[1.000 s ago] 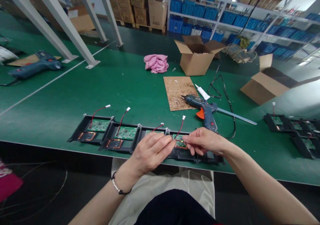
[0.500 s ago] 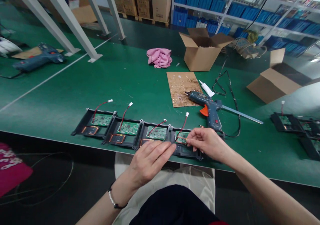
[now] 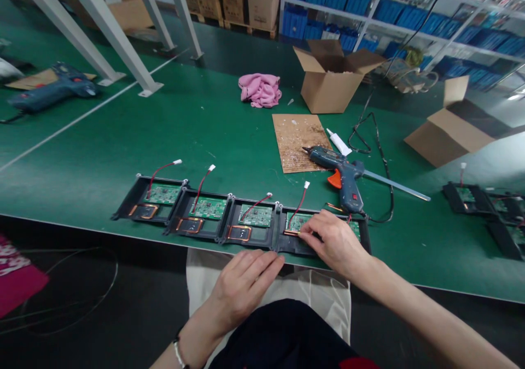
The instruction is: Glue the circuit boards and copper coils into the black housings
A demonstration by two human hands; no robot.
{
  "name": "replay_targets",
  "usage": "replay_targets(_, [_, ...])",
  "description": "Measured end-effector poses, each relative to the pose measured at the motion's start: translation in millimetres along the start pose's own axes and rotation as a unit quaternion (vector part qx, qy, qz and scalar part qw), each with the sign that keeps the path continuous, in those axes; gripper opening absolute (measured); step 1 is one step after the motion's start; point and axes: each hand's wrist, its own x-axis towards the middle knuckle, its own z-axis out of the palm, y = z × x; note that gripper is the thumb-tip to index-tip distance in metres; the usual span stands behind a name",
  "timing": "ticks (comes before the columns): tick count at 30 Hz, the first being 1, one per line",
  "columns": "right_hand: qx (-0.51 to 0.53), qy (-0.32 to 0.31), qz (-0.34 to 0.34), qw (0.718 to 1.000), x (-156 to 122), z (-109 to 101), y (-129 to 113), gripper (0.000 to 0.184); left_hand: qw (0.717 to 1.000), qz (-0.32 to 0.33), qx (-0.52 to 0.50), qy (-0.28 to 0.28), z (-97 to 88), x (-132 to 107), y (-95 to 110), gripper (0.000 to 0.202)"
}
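Note:
A row of black plastic trays lies along the near edge of the green bench, each with a green circuit board, a copper coil and a red-black lead with a white plug. My right hand rests on the rightmost tray, fingertips pressing down by its coil and board. My left hand hovers just off the bench edge in front of the trays, fingers stretched together, holding nothing.
A blue glue gun with a clear stick lies behind the trays beside a glue-spotted cardboard sheet and a white tube. Farther back are a pink cloth and open cartons. More trays sit at right.
My left hand has pulled back off the trays toward me. My right hand has let go of the wire and now presses on the rightmost tray.

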Motion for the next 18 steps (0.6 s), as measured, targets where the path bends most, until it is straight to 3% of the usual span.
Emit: replay_targets(18, [0.028,0.008,-0.036,0.999,-2.9,5.4,-1.7,0.007,0.999,0.000,0.013,-0.045,0.8,-6.9,4.1,0.032])
